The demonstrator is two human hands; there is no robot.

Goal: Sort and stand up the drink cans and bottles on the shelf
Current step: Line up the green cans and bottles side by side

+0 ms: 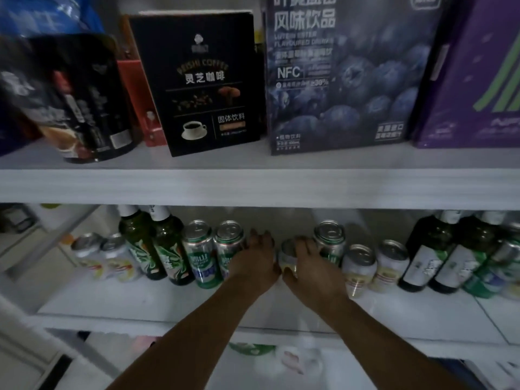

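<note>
Lower shelf (157, 302), 5 o'clock of the view: the right hand (313, 266) curls its fingers round a short pale can (287, 260). The left hand (253, 258), fingers extended, lies just at 3 o'clock of an upright green can (228, 247).

right hand (308, 258) gripping pale can (287, 263), white shelf (135, 301)

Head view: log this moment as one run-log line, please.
left hand: open, beside green can | right hand: grips pale can | lower shelf: green bottles standing
</note>
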